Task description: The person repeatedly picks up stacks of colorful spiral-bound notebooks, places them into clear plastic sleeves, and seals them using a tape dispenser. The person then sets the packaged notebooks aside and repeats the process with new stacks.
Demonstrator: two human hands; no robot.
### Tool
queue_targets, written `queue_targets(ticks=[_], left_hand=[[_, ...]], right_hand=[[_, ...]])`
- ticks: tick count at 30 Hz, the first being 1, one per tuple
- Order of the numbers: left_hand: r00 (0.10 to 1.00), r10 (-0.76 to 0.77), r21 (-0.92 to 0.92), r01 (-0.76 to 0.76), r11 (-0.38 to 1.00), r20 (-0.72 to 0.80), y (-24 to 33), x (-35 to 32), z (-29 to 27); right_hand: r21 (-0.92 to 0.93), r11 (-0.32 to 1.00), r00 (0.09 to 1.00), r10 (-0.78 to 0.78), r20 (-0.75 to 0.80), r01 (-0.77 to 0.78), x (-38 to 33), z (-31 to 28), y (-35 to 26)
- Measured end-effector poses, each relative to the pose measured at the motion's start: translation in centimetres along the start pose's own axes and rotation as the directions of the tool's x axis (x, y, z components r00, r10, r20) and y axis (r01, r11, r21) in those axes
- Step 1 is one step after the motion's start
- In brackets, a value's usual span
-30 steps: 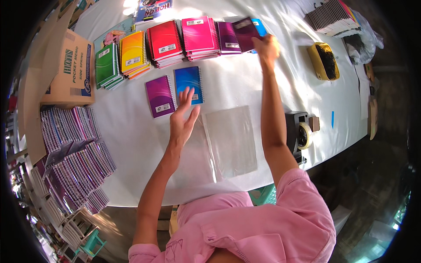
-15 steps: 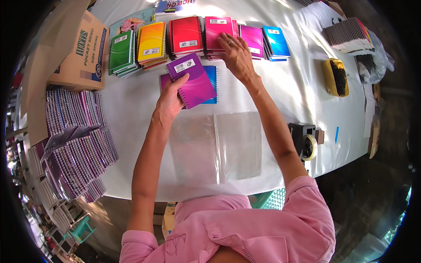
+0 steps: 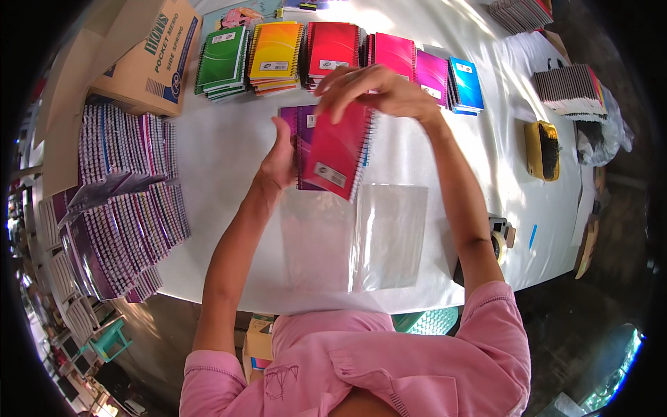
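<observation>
Notebooks [image 3: 332, 149] stand gathered above the table [image 3: 215, 153], left hand [image 3: 280, 161] cupped behind the purple ones, right hand [image 3: 375, 90] pinching the pink cover's top (square the spiral edges before lowering toward the clear sleeves [image 3: 354, 240]).

Six stacks of spiral-bound notebooks line the top of the frame, one each: a green stack [image 3: 222, 57], a yellow-orange stack [image 3: 276, 54], a red stack [image 3: 333, 47], a pink stack [image 3: 394, 54], a magenta stack [image 3: 432, 73] and a blue stack [image 3: 465, 83]. Two hands are in view, and they hold three notebooks: one red spiral notebook [image 3: 337, 153] in front and two purple spiral notebooks [image 3: 304, 121] behind. Two clear plastic sleeves [image 3: 354, 236] lie at centre. One brown cardboard box [image 3: 142, 59] sits upper left. One yellow tape dispenser [image 3: 542, 149] lies at right. Two grey notebook piles [image 3: 570, 87] sit upper right
</observation>
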State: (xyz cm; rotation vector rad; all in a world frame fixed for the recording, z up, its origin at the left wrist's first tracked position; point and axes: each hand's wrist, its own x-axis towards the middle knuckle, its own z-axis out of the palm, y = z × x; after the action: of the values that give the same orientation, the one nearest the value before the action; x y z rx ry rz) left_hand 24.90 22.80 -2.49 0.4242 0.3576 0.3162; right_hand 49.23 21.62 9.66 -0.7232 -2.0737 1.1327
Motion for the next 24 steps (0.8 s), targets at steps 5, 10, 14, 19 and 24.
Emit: queue_targets(ticks=[5,10,14,19,24], left_hand=[[0.970,0.038,-0.020,-0.044,0.999,-0.239,0.5,-2.4,-0.5],[0.946,0.055,0.032,-0.047,0.998,-0.321,1.3,-2.9,-1.2],[0.972,0.048,-0.060,-0.063,0.996,-0.230,1.0,-4.3,-3.2],[0.940,0.180,0.211,-0.121,0.970,-0.290,1.0,-4.2,-2.3],[0.992,0.120,-0.188,-0.109,0.976,0.045,2.4,-6.4,-4.2]], right_hand=[[-0.167,0.954,0.868,0.143,-0.475,-0.249,1.7,2.0,3.5],[-0.846,0.261,0.860,-0.096,-0.501,-0.464,0.1,3.2,8.9],[-0.643,0.659,0.806,-0.092,-0.584,-0.390,1.1,2.1,3.1],[-0.211,0.969,0.990,-0.138,-0.028,0.129,5.9,1.4,-1.0],[-0.105,0.989,0.980,0.089,-0.177,-0.109,10.3,4.0,5.3]])
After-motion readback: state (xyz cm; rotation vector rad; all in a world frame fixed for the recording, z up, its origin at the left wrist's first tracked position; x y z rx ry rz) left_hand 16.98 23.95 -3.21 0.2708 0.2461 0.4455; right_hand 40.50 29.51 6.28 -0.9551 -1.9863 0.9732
